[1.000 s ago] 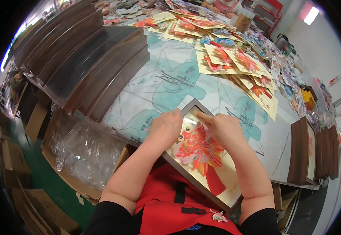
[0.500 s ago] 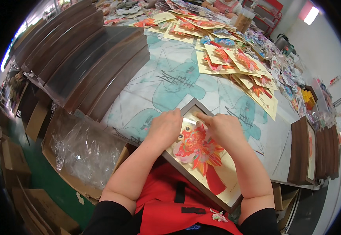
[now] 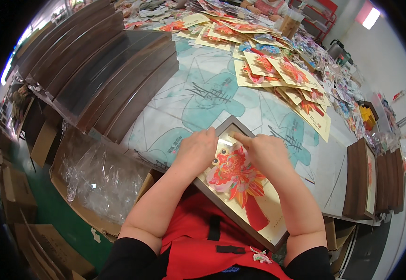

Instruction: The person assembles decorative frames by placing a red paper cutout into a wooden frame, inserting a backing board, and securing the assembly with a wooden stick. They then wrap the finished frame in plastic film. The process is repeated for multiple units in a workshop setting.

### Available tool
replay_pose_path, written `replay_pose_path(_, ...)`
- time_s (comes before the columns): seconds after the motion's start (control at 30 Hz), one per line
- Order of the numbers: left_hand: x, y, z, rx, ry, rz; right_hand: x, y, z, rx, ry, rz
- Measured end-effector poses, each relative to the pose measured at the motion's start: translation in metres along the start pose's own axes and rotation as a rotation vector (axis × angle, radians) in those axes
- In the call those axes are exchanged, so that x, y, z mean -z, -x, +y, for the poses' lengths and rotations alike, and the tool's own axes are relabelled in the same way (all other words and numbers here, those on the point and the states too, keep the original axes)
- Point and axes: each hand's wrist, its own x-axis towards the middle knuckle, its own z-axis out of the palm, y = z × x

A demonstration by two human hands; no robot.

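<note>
A person's left hand [image 3: 197,148] curls over the side of a dark picture frame [image 3: 234,214] with a red goldfish picture [image 3: 234,175] inside, while the right hand [image 3: 268,151] extends its index finger to the frame's far corner, the near end slanting over a red apron [image 3: 191,231]. Dark brown stacked cases [image 3: 123,77] stand at the left of the tabletop [image 3: 163,100], above a cardboard box [image 3: 85,213] of crumpled clear plastic [image 3: 102,182], and upright frames [image 3: 358,179] stand at the right. Overlapping cream cards [image 3: 282,70] with goldfish lie farther back, near a translucent container [image 3: 290,24] and another person [image 3: 266,7].
</note>
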Motion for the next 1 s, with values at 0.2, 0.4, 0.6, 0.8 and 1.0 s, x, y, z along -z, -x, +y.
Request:
replay_pose_path(0.2, 0.003, 0.001, 0.002, 0.005, 0.023, 0.000, 0.003, 0.003, 0.001, 0.011, -0.011, 0.007)
replay_pose_path(0.4, 0.003, -0.002, 0.003, 0.008, 0.014, -0.014, -0.001, -0.002, 0.001, -0.010, -0.005, 0.016)
replay_pose_path(0.6, 0.004, -0.001, 0.004, 0.015, 0.011, -0.021, 0.000, -0.005, 0.001, -0.046, -0.063, 0.007)
replay_pose_path(0.8, 0.003, -0.001, 0.003, 0.004, 0.020, -0.003, 0.000, -0.004, 0.003, -0.007, -0.051, 0.000)
replay_pose_path(1.0, 0.004, 0.000, 0.003, 0.017, 0.023, -0.019, 0.000, -0.005, -0.001, -0.072, -0.043, 0.009)
